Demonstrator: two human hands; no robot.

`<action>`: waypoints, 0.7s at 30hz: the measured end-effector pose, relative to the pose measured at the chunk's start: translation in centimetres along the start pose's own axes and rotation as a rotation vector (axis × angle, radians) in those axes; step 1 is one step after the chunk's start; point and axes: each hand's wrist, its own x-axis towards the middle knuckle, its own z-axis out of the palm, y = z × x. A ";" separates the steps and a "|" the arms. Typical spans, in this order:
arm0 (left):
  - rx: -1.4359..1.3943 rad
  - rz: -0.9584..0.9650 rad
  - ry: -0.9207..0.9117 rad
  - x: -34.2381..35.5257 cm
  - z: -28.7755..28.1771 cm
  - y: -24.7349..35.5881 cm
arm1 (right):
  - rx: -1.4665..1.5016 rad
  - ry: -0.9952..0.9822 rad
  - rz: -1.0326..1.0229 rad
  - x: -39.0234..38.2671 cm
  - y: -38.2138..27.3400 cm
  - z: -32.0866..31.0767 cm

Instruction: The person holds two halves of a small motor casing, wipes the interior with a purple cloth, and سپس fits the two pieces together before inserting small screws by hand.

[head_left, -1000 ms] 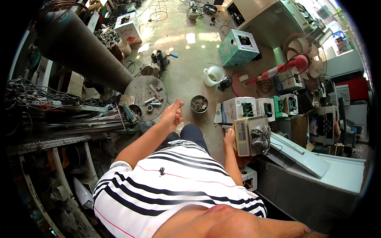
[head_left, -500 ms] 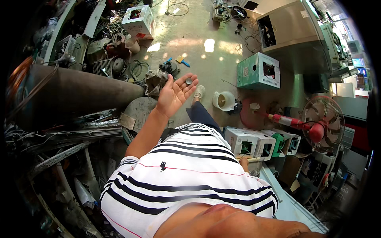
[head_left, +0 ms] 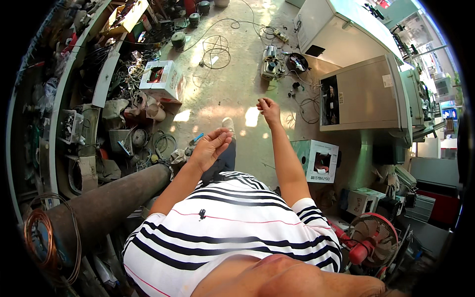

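My left hand is held in front of my body, palm up, with the fingers curled in and the thumb against them. Whatever lies inside it is hidden by the fingers. Farther forward and to the right, my right hand is stretched over the floor with thumb and fingertips pinched together. Anything between those fingertips is too small to name. Nearest to the right hand is a metal machine with a round fitting, standing beyond it on the concrete floor.
A white box with a cut opening stands at left, a green-and-white box at right. Large metal cabinets line the right side. A thick pipe and a red fan flank me. Loose wire lies ahead.
My left hand has gone from open, with a small round metal disc on it, to curled. My right hand has come up and reached forward. I have moved forward past the boxes.
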 end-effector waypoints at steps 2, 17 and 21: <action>0.048 -0.019 -0.009 4.8 1.2 3.3 | -0.044 -0.056 -0.098 4.6 -3.4 3.3; 0.258 -0.031 -0.099 38.8 19.2 32.0 | 0.083 0.959 1.085 8.8 13.3 -22.9; 0.248 0.007 -0.159 49.1 20.5 37.6 | 0.178 0.943 1.202 22.3 10.7 -22.5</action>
